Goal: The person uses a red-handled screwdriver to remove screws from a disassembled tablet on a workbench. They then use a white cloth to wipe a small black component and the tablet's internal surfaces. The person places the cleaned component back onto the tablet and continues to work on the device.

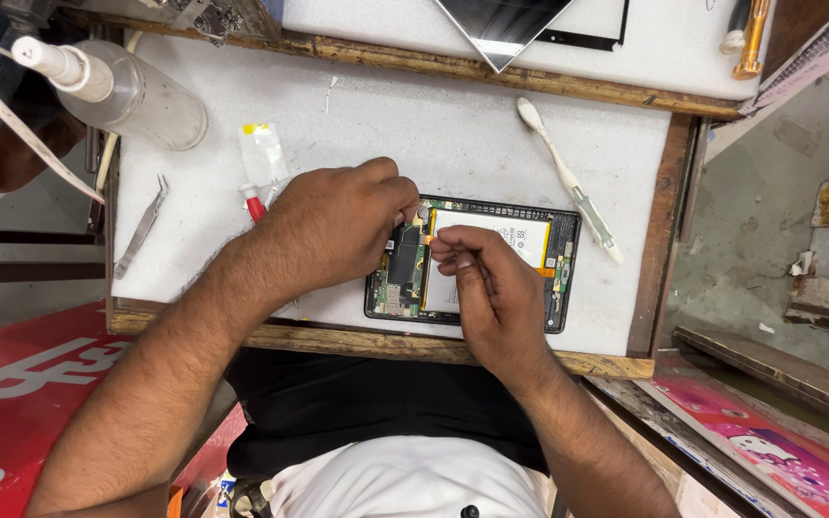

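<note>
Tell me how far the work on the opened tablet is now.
Done: the opened tablet lies on the white mat, battery and circuit board exposed. In hand: left hand steadies it; right hand pinches a thin tool at the battery edge. Left: the battery remains seated.

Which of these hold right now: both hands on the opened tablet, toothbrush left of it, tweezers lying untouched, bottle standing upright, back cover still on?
1. Both the left hand and the right hand are on the opened tablet. True.
2. The toothbrush lies left of the tablet. False: it lies to its right.
3. The tweezers lie untouched on the white mat. True.
4. The clear bottle stands upright. False: it lies on its side.
5. The tablet's back cover is on. False: battery and circuit board are exposed.
</note>
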A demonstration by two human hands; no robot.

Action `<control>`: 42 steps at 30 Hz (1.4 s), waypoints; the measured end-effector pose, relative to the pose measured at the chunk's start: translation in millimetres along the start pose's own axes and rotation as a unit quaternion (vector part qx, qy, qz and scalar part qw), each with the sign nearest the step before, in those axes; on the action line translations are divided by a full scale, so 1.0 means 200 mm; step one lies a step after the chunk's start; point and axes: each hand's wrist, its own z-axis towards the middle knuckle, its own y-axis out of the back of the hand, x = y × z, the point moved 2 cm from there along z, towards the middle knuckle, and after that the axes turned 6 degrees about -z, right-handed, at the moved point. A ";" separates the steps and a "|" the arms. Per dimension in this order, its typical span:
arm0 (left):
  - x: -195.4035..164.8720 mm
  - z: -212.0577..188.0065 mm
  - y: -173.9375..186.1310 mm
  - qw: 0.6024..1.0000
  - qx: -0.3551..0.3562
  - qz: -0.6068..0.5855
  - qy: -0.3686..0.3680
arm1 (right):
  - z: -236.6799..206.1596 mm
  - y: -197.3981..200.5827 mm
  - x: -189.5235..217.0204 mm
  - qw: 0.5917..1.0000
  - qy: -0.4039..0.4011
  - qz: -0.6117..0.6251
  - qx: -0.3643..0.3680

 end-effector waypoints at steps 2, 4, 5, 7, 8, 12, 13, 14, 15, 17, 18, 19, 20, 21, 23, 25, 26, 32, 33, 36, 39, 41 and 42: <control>0.02 0.00 0.00 1.000 -0.015 -0.015 -0.011 | 0.00 0.00 0.01 1.000 -0.005 -0.005 -0.001; 0.03 0.00 -0.01 0.999 -0.018 -0.028 -0.012 | 0.00 0.01 0.03 0.999 -0.011 -0.029 0.006; 0.04 0.00 -0.02 0.999 -0.014 -0.033 -0.007 | 0.00 0.01 0.04 0.999 -0.015 -0.050 0.016; 0.06 -0.01 -0.02 0.999 -0.019 -0.044 -0.009 | 0.01 0.00 0.06 0.994 0.031 -0.104 0.022; 0.06 -0.01 -0.03 0.998 -0.026 -0.051 -0.016 | 0.01 -0.01 0.08 0.987 0.079 -0.137 0.020; 0.08 -0.01 -0.03 0.995 -0.043 -0.078 -0.031 | 0.02 -0.06 0.10 0.965 0.113 -0.226 0.073; 0.08 -0.01 -0.02 0.994 -0.043 -0.092 -0.029 | 0.02 -0.06 0.10 0.964 0.115 -0.229 0.077; 0.09 -0.01 -0.02 0.993 -0.042 -0.106 -0.026 | 0.02 -0.06 0.10 0.962 0.116 -0.232 0.082; 0.09 -0.02 -0.02 0.992 -0.042 -0.121 -0.023 | 0.02 -0.06 0.09 0.961 0.118 -0.235 0.086; 0.10 -0.06 0.01 0.981 -0.118 -0.146 -0.051 | 0.02 -0.06 0.09 0.961 0.123 -0.235 0.083; 0.11 -0.08 0.02 0.973 -0.156 -0.157 -0.066 | 0.02 -0.05 0.09 0.961 0.125 -0.235 0.081; 0.12 -0.11 0.03 0.967 -0.182 -0.167 -0.054 | 0.02 -0.05 0.09 0.960 0.123 -0.237 0.079; 0.12 -0.14 0.03 0.961 -0.207 -0.178 -0.042 | 0.02 -0.05 0.08 0.960 0.121 -0.240 0.078; 0.13 -0.17 0.03 0.954 -0.233 -0.189 -0.031 | 0.02 -0.05 0.08 0.960 0.118 -0.243 0.077; 0.13 -0.22 0.02 0.951 -0.247 -0.186 -0.011 | 0.02 -0.06 0.08 0.959 0.115 -0.248 0.074; 0.13 -0.25 0.00 0.948 -0.263 -0.180 0.005 | 0.02 -0.06 0.09 0.958 0.113 -0.255 0.071; 0.13 -0.27 -0.01 0.946 -0.271 -0.176 0.012 | 0.02 -0.07 0.09 0.957 0.113 -0.258 0.070; 0.10 -0.29 -0.05 0.959 -0.256 -0.115 0.035 | 0.02 -0.08 0.11 0.955 0.119 -0.265 0.062; 0.10 -0.29 -0.05 0.962 -0.255 -0.095 0.025 | 0.02 -0.08 0.11 0.955 0.119 -0.265 0.062; 0.09 -0.28 -0.04 0.961 -0.264 -0.087 0.019 | 0.02 -0.08 0.10 0.952 0.124 -0.271 0.074; 0.08 -0.27 -0.03 0.964 -0.257 -0.072 0.011 | 0.02 -0.08 0.09 0.952 0.124 -0.269 0.083; 0.08 -0.27 -0.03 0.965 -0.255 -0.066 0.010 | 0.01 -0.08 0.08 0.955 0.123 -0.260 0.070; 0.08 -0.26 -0.03 0.965 -0.254 -0.063 0.009 | 0.01 -0.08 0.08 0.957 0.123 -0.256 0.063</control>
